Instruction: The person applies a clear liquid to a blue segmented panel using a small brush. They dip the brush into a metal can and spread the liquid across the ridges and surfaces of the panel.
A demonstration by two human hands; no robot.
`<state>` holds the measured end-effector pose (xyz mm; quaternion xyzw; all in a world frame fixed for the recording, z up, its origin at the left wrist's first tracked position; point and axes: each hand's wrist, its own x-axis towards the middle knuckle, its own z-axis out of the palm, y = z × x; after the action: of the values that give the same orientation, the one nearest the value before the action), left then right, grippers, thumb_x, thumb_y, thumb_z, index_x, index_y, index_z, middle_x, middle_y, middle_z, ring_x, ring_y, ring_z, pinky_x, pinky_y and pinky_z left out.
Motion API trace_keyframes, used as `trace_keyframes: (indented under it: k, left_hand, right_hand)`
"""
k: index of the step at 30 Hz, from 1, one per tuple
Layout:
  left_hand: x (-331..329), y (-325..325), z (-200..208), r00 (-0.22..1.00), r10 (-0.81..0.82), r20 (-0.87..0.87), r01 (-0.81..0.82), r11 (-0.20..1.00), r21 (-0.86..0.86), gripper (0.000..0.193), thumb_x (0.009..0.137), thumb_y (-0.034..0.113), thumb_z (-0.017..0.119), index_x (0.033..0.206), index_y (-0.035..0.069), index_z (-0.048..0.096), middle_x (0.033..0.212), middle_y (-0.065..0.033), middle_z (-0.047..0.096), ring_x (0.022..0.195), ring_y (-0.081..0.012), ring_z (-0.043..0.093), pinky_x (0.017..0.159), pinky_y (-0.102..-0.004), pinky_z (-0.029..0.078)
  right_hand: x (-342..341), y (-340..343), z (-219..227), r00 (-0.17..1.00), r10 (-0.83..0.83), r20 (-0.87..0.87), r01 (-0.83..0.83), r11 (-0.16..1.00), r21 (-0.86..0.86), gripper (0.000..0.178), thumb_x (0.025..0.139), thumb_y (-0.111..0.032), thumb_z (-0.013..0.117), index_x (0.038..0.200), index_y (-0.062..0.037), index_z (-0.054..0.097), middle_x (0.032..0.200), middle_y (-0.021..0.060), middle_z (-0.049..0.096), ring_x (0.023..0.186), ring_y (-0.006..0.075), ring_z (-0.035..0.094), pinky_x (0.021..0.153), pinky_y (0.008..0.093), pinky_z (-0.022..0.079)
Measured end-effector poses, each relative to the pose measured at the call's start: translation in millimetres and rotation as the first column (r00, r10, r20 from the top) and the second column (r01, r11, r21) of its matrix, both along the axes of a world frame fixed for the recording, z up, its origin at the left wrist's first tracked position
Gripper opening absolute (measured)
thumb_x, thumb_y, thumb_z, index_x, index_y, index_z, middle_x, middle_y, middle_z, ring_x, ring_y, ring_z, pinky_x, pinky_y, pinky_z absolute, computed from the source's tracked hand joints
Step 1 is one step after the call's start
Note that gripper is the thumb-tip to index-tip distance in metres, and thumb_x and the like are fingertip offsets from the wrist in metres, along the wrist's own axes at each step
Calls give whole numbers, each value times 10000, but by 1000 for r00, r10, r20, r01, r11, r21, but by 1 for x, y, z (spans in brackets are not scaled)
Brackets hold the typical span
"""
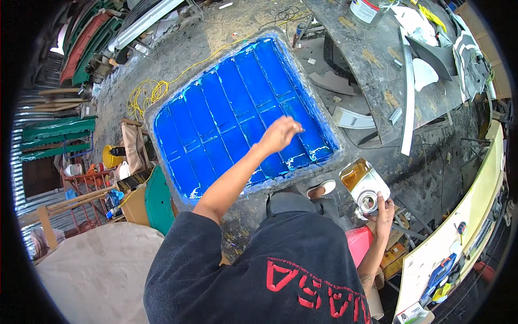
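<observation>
1. blue mould (218, 92): big shallow panel framed by a rough grey rim (314, 89), lying in front of the person; main piece being worked on, by the look of it;
2. left hand (278, 135): over the mould's right-hand part, short of the right edge; fingers curled in; cannot tell if something small is pinched, nor if the fingertips touch the surface;
3. right hand (384, 211): gripping a pale see-through container (373, 182) at its neck end; container held tilted, just outside the mould's near right corner;
4. amber liquid (354, 174) sits in the container's far end; some supply left, so not used up; cannot tell if the neck is capped;
5. done, judging by colour: blue runs over nearly the whole mould, edge to edge, between the thin raised lines; base colour looks complete;
6. left, a guess: pale blotches show along the far edge and at both near corners; could be bare spots, wear or glare, cannot tell which;
7. stage: reads as mid-work, since hand is over the surface and container is held ready; how much has been gone over, unclear;
8. worktop (372, 65) beyond the mould's right edge: carries a metal can (365, 11) at its far left corner; apart from both hands
</observation>
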<state>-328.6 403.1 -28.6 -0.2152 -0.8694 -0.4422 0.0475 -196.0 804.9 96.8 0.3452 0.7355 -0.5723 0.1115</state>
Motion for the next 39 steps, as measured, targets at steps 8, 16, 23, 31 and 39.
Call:
trace_keyframes:
  k: [8,16,23,31,39]
  left_hand:
    - [-50,-48,-27,884,467,15,-465,883,-64,171,960,128,591,1017,37,725,1009,-155,695,844,-322,633,754,-409,509]
    - [40,31,23,983,-50,178,97,959,-267,186,935,90,611,1102,65,689,1148,-74,672,1006,-297,602,845,-416,473]
    - [-11,-23,-4,930,362,-56,-354,927,125,149,985,95,600,967,29,733,951,-157,706,793,-273,669,718,-355,526]
    - [24,-2,-45,572,783,245,-816,514,263,279,988,222,641,1130,2,736,827,-74,665,684,-122,597,593,-271,458]
    - [17,26,-64,410,702,582,-894,183,408,310,1002,198,576,1195,-16,690,923,-82,734,663,-114,652,454,-244,513]
  right_hand:
    - [-3,-9,13,1000,18,6,-18,1000,13,643,956,-368,674,1358,69,429,1171,145,630,972,172,655,564,331,589]
    - [5,-2,3,1000,-27,2,27,1000,-7,694,949,-355,687,1382,98,389,1200,173,624,985,202,664,560,337,606]
    - [3,-5,5,1000,-15,-10,15,1000,-21,707,949,-378,686,1377,103,392,1182,171,629,986,207,666,548,333,603]
    - [-7,-15,20,1000,-1,-10,1,1000,25,699,945,-403,683,1354,94,411,1135,153,636,961,195,673,542,332,603]
    - [-29,-6,23,994,108,26,-109,992,62,694,930,-404,701,1339,85,426,1111,133,640,947,166,667,557,319,622]
